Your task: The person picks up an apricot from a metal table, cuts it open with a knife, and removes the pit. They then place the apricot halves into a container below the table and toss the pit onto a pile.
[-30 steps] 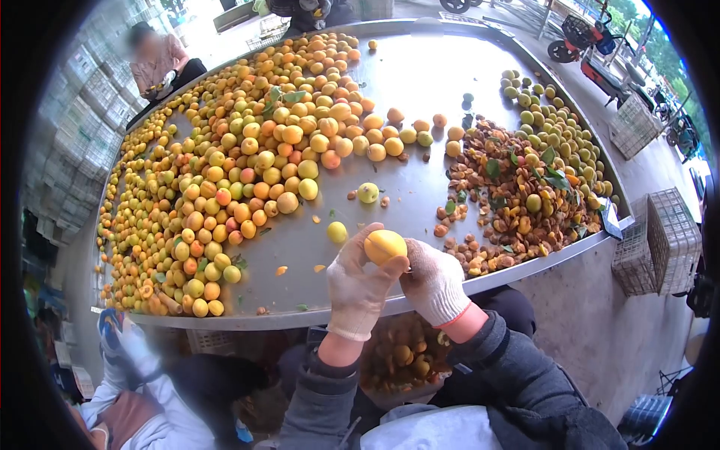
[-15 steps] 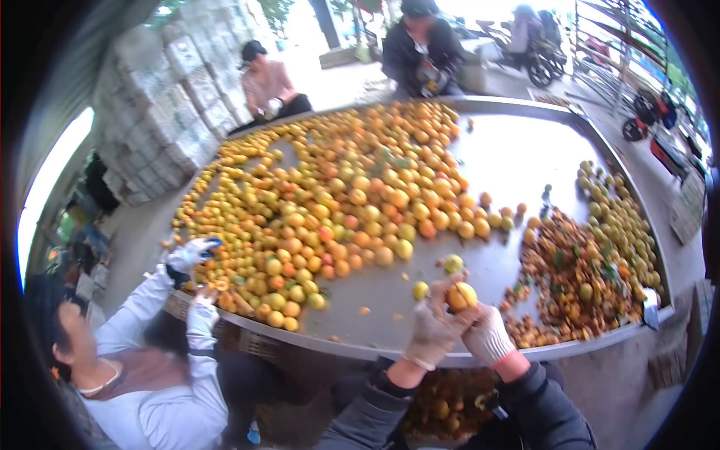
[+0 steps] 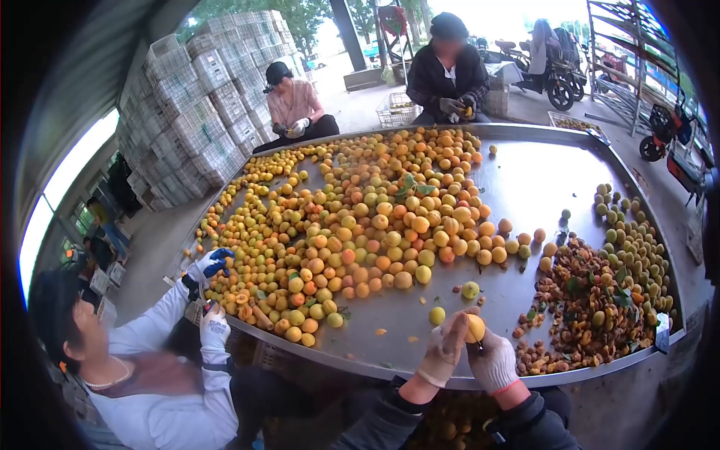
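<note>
Near the table's front edge, my left hand [image 3: 444, 346], in a soiled pale knit glove, is closed around a yellow-orange apricot [image 3: 475, 328]. Right beside it is my right hand [image 3: 493, 363], gloved in white knit, with its fingers drawn together against the fruit. A small dark tool tip [image 3: 481, 345] pokes out between those fingers and the apricot; the glove hides the rest of it. Just past my hands, a greenish-yellow apricot [image 3: 437, 316] and another greenish apricot [image 3: 470, 290] lie loose on the metal table [image 3: 375, 330].
A large apricot heap [image 3: 360, 225] covers the table's left and middle. To the right lie browned split pieces [image 3: 577, 307] and green fruit [image 3: 637, 247]. A co-worker [image 3: 150, 375] sits at left; two people sit across the table. Stacked crates [image 3: 202, 112] stand behind.
My view has tilted up slightly, so the table sits lower in the picture. Both hands stay together on the apricot, which now shows a paler side; the dark tip has come into sight.
</note>
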`<state>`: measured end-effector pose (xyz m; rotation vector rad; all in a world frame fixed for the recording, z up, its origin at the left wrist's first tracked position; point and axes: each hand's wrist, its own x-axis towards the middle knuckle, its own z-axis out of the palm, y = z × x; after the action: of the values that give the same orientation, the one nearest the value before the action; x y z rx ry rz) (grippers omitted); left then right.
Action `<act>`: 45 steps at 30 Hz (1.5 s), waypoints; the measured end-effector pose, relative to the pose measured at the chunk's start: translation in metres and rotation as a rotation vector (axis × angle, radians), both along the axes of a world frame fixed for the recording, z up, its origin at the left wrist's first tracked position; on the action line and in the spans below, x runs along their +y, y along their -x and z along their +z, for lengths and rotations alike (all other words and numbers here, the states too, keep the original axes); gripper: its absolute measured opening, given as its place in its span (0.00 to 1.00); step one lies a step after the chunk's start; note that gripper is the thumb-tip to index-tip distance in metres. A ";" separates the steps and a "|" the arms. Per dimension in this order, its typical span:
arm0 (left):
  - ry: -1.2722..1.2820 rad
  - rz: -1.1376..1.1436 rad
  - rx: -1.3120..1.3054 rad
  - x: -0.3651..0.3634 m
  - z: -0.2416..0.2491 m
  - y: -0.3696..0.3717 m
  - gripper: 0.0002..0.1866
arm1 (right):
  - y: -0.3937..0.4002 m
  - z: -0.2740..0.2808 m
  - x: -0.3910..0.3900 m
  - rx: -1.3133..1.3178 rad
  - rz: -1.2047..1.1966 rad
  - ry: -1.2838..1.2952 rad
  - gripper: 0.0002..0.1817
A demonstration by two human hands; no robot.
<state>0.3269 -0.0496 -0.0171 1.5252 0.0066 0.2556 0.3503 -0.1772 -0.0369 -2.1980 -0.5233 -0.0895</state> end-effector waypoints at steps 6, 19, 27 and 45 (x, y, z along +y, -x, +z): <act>0.001 0.049 -0.054 0.002 -0.001 0.002 0.26 | 0.006 0.008 0.007 -0.028 -0.037 0.053 0.15; 0.148 0.166 -0.061 0.004 -0.005 0.006 0.26 | 0.017 0.022 0.030 -0.044 -0.066 0.186 0.14; 0.197 0.164 -0.077 -0.005 0.005 0.007 0.23 | 0.007 0.027 0.014 0.123 0.020 0.116 0.15; 0.298 -0.067 -0.042 -0.002 -0.001 0.007 0.36 | 0.006 0.019 -0.002 0.217 0.191 -0.279 0.12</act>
<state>0.3196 -0.0512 -0.0178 1.2209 -0.0384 0.2222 0.3446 -0.1788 -0.0184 -1.8502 -0.5589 0.1673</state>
